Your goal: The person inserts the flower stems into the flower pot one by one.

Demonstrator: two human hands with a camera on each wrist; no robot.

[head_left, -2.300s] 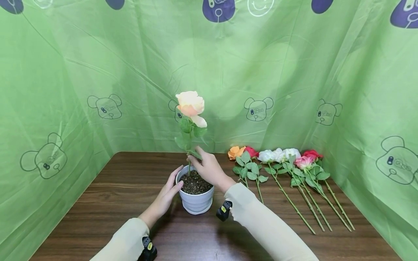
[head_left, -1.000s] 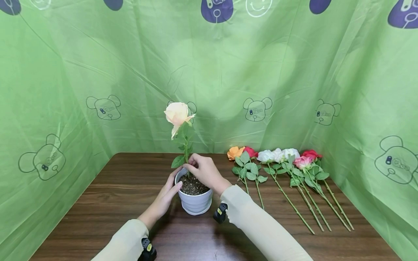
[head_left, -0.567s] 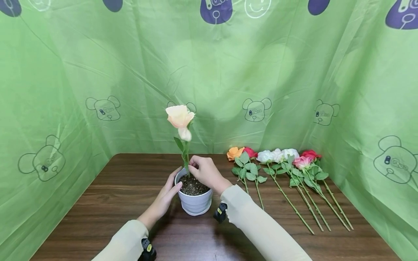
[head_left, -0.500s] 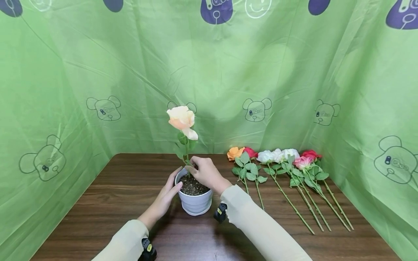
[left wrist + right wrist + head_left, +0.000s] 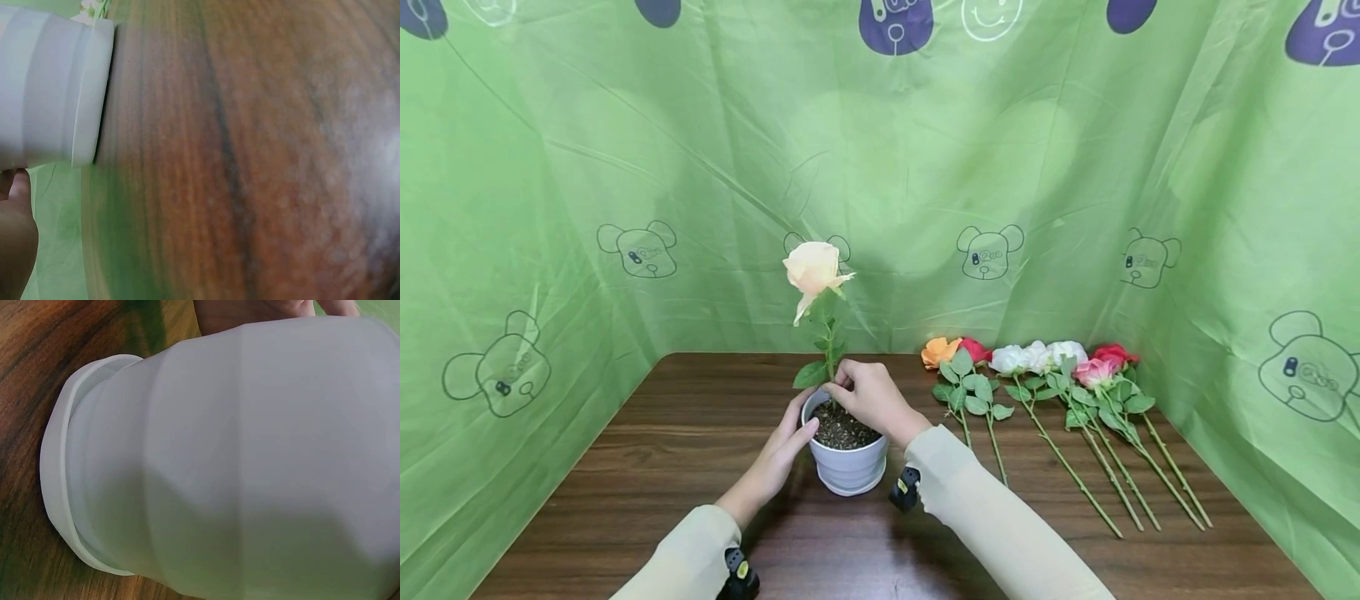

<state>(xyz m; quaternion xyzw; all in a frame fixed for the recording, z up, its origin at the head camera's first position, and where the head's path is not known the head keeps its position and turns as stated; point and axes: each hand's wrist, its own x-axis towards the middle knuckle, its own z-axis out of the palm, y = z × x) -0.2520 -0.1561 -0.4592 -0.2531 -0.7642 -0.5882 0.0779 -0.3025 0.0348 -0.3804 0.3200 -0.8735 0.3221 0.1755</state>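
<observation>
A peach rose [image 5: 813, 268] stands nearly upright in the white flowerpot [image 5: 848, 469], its stem going down into the dark soil [image 5: 846, 428]. My right hand [image 5: 874, 400] pinches that stem low down, just above the soil, between thumb and fingers. On the pot's left side, my left hand [image 5: 781, 440] holds the wall, thumb at the front near the rim and fingers round the far side. The left wrist view shows the pot's base [image 5: 89, 94] on its saucer. In the right wrist view, the pot [image 5: 262, 456] fills most of the picture.
Several loose roses lie to the right on the brown wooden table [image 5: 647, 467]: an orange rose [image 5: 941, 352], white roses [image 5: 1011, 359], a pink rose [image 5: 1096, 372] and red ones. Their stems point towards the front. A green printed curtain [image 5: 880, 167] closes off the back and sides.
The rose has come down and slightly left, and its bloom and leaves have turned about the stem back and forth. My right hand has lowered along with it; my left hand stays on the flowerpot.
</observation>
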